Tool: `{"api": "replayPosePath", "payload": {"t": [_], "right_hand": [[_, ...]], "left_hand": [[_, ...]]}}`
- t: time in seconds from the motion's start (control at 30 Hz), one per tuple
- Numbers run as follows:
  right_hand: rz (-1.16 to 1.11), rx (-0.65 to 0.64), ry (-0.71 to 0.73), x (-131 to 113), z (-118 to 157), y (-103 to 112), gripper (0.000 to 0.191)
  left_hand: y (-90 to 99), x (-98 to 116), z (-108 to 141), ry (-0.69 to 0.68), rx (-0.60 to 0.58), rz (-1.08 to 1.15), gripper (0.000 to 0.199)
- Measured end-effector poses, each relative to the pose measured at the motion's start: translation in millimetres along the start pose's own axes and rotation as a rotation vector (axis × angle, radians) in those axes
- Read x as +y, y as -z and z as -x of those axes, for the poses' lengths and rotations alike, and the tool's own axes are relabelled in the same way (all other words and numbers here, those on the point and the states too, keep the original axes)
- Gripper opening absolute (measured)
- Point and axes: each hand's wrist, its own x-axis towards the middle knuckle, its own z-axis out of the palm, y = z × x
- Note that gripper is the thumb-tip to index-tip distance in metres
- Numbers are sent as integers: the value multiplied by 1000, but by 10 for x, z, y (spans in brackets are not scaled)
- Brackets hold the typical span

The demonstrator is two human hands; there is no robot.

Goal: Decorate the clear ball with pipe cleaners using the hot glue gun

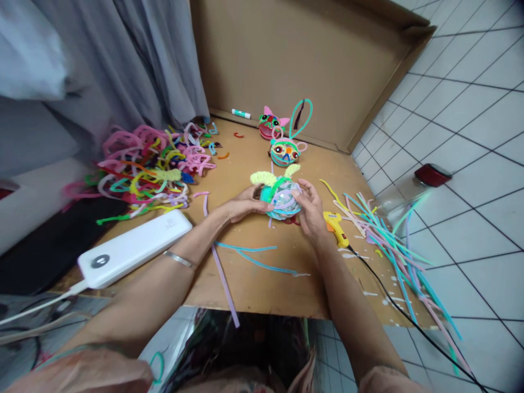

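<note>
Between my two hands is a clear ball ornament (286,201) wrapped with green, teal and lilac pipe cleaners. Two fluffy pale-yellow pieces (263,178) stick up from its top like ears or horns. My left hand (250,204) grips the ball's left side, the thumb along its lower front. On the right side, the fingers and thumb of my right hand (310,207) press a lilac pipe cleaner against the ball. Below it on the table lie blue pipe cleaners (262,266) and a long lilac one (224,284). Dark red loops show partly behind the ball.
Two finished-looking animal balls (285,153) stand farther back, near a glue stick (241,114). A yellow glue gun (336,229) with a black cord lies right, beside loose pipe cleaners (393,245). At left are a tangled pipe-cleaner heap (151,164) and a white power bank (135,248).
</note>
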Motion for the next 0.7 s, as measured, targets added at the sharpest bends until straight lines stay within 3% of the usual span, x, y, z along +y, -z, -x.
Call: {"api": "replayPosePath", "payload": {"t": [0.4,0.7], "right_hand": [[18,-101,12,-16,-2,42,51],[40,-83,15,-38,19,12,52]], "left_hand": [[0,0,-8,-47,-5,43,76],[-16,27,-1,-22,-6,21,74]]}}
